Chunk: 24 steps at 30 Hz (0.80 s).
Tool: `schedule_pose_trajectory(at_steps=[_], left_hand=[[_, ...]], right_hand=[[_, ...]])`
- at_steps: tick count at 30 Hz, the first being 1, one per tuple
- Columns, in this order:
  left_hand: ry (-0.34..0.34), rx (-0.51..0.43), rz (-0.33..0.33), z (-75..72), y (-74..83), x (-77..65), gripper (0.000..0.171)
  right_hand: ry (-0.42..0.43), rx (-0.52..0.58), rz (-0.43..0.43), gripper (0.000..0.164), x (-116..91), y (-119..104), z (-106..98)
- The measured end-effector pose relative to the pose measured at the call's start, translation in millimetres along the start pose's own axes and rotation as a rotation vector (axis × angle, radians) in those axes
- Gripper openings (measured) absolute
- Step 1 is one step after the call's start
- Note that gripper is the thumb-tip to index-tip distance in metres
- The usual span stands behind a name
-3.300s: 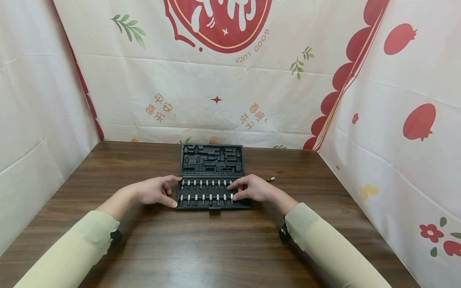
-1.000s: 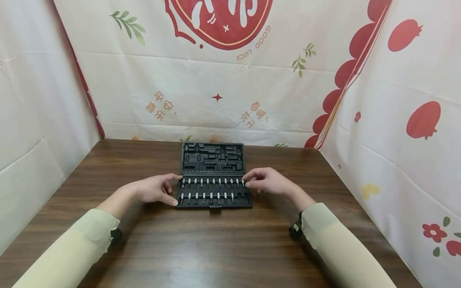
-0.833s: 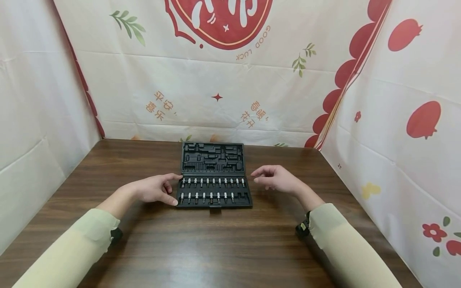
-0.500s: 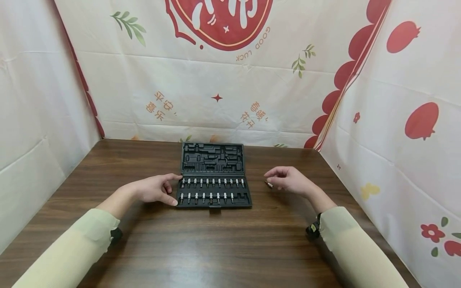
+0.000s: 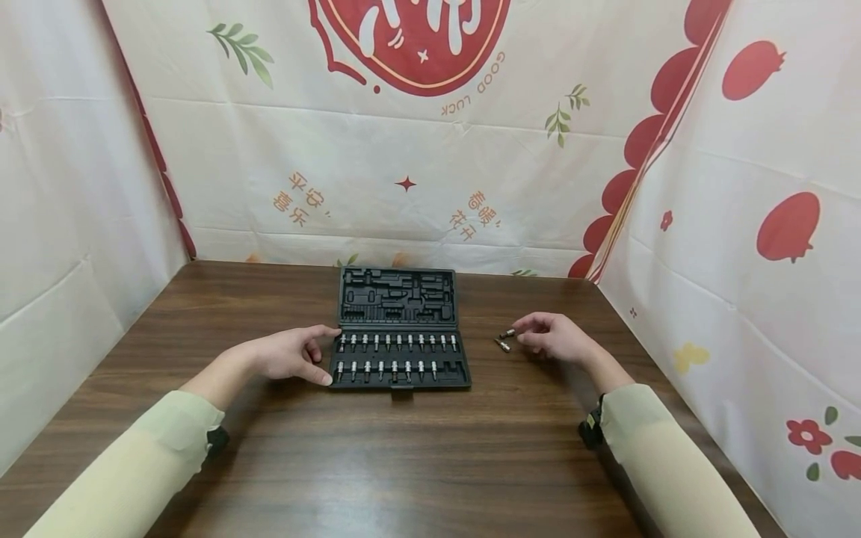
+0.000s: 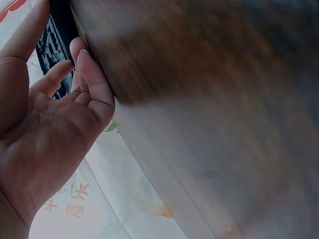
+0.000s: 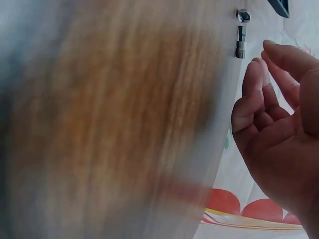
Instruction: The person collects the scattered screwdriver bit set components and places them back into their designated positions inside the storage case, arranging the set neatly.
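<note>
The left hand (image 5: 285,353) spreads thumb and index finger against the left edge of the open black plastic case (image 5: 397,356), gripping nothing. Right of it, on the brown wood-grain table (image 5: 397,463), a short silver-and-black metal bit (image 5: 504,345) has just been released near a second silver-and-black bit (image 5: 507,333), so two lie outside the case. The first slants, dark tip far-left, silver end near-right; the second points its dark tip near-left. Just beside them, the right hand (image 5: 553,340) is loosely curled, thumb and fingertips apart, holding nothing.

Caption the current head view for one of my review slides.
Left hand touching an open black bit case, right hand near two loose bits on a wood-grained table.
</note>
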State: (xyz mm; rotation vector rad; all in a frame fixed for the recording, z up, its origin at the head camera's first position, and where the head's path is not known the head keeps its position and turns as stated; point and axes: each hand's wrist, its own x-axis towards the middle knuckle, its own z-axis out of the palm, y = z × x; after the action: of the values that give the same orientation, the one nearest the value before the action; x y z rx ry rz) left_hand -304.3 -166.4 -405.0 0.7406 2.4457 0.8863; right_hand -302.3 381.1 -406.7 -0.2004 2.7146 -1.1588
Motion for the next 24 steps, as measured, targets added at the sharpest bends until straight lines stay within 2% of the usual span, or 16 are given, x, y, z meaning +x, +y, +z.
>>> schedule_pose_trajectory(at_steps=[3, 12, 24], left_hand=[[0.000, 0.005, -0.004, 0.1, -0.4, 0.5, 0.095], [-0.003, 0.004, -0.014, 0.8, -2.1, -0.6, 0.095], [0.002, 0.010, 0.005, 0.5, -1.1, -0.3, 0.094]], right_hand=[[-0.005, -0.022, 0.017, 0.033, 4.5, 2.5, -1.1], [-0.036, -0.053, 0.096, 0.018, 13.2, -0.8, -2.4], [-0.058, -0.043, 0.094, 0.025, 17.5, 2.1, -1.2]])
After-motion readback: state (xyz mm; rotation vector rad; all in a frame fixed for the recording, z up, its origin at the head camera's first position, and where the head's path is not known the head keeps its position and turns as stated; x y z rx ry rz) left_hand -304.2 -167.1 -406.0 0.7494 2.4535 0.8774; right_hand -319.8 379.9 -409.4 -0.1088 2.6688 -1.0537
